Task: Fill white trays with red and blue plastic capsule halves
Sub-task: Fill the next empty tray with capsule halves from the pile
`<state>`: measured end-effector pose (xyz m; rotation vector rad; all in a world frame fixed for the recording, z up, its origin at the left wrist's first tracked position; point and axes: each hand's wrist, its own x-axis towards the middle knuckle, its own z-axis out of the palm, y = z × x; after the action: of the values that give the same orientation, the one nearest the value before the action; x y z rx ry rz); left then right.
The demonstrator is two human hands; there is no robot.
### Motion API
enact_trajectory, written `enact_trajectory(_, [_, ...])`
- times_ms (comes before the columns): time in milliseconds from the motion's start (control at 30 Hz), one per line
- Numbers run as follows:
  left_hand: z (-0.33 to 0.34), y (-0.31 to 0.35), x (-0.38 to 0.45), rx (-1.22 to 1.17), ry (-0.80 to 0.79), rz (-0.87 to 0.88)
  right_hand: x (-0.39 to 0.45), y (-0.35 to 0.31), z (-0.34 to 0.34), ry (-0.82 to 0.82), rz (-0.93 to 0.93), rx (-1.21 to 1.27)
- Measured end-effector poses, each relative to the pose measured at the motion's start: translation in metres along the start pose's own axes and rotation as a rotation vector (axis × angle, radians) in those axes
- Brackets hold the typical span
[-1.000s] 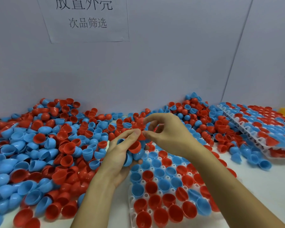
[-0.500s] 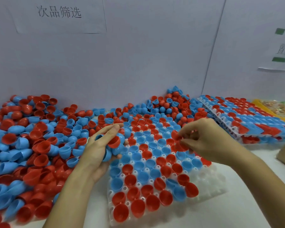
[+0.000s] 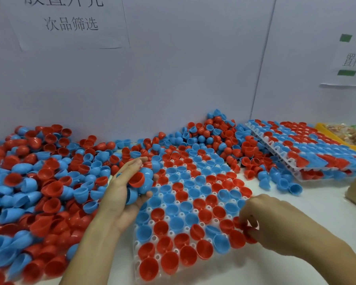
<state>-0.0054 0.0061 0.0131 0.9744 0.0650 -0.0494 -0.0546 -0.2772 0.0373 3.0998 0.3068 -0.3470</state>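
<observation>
Left hand [image 3: 123,194] palm-up at the left edge of the white tray [image 3: 136,246], fingers loosely cupped round a handful of capsule halves [image 3: 139,183], red and blue mixed; grip is half-closed, thumb low under the bunch, fingertips reaching toward the pile. Right hand [image 3: 271,223] sits at the tray's right edge, fingers curled tight, grip narrow, pinching a red half [image 3: 250,236] at the fingertips, right against the tray's outer sockets. Whether that half is already seated in a socket, cannot tell.

Tray lies flat on the white table [image 3: 296,270], in front of the person, most sockets filled with red and blue halves, open side up; a few bare sockets show along the near left and lower edges. Loose pile of halves [image 3: 39,182] covers the table left of the tray and runs behind it along the wall. Stack of filled trays [image 3: 308,153] lies tilted at the right, well apart from the hands, loose halves scattered just beside it. Paper sign [image 3: 70,23] with printed characters on the wall top left, a second paper label [image 3: 349,60] on the right panel. Yellow bin [image 3: 337,136] edge at far right, contents blurred.
</observation>
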Motion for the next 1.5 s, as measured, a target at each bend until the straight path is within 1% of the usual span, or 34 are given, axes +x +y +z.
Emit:
enact_trajectory(100, [0.0,0.001,0.0,-0.06,0.022,-0.018,-0.001,0.002,-0.006,-0.022,0.003,0.05])
enact_trajectory(200, [-0.001,0.001,0.001,-0.126,0.039,-0.03,0.001,0.005,-0.012,0.006,-0.008,0.08])
enact_trajectory(267, [-0.002,0.001,0.002,-0.154,0.053,-0.034,0.008,0.001,-0.018,0.077,-0.06,0.107])
enact_trajectory(333, [-0.002,0.0,0.003,-0.169,0.073,-0.036,0.019,-0.011,-0.023,0.17,-0.157,0.178])
enact_trajectory(433, [-0.002,-0.001,0.003,-0.171,0.071,-0.045,0.04,-0.049,-0.029,0.325,-0.301,0.423])
enact_trajectory(500, [-0.001,-0.002,0.003,-0.162,0.038,-0.054,0.055,-0.078,-0.03,0.42,-0.344,0.568])
enact_trajectory(533, [-0.001,-0.002,0.002,-0.157,0.02,-0.057,0.062,-0.091,-0.03,0.441,-0.351,0.612])
enact_trajectory(667, [-0.003,-0.001,0.003,-0.14,-0.025,-0.046,0.087,-0.126,-0.029,0.373,-0.381,0.658])
enact_trajectory(833, [-0.006,0.0,0.007,-0.205,0.047,0.003,0.097,-0.126,-0.034,0.278,-0.391,0.9])
enact_trajectory(900, [-0.007,0.001,0.008,-0.219,0.112,0.022,0.095,-0.122,-0.037,0.285,-0.382,1.007])
enact_trajectory(967, [-0.009,0.001,0.009,-0.201,0.145,0.027,0.095,-0.12,-0.037,0.34,-0.364,1.075])
enact_trajectory(1067, [-0.009,-0.001,0.011,-0.071,0.131,-0.014,0.093,-0.122,-0.032,0.427,-0.345,1.105])
enact_trajectory(1167, [-0.008,-0.005,0.009,0.051,0.041,-0.087,0.094,-0.127,-0.024,0.526,-0.361,1.074])
enact_trajectory(1233, [-0.007,-0.006,0.009,0.085,0.016,-0.093,0.095,-0.127,-0.022,0.584,-0.361,1.034])
enact_trajectory(1333, [-0.008,-0.006,0.01,0.122,0.047,-0.041,0.093,-0.123,-0.023,0.601,-0.399,0.935])
enact_trajectory(1400, [-0.008,-0.006,0.011,0.165,0.038,-0.024,0.093,-0.119,-0.023,0.594,-0.419,0.822])
enact_trajectory(1467, [-0.007,-0.007,0.01,0.179,0.05,-0.024,0.096,-0.113,-0.024,0.643,-0.369,0.775])
enact_trajectory(1500, [-0.008,-0.006,0.011,0.164,0.09,-0.021,0.097,-0.109,-0.025,0.71,-0.302,0.847])
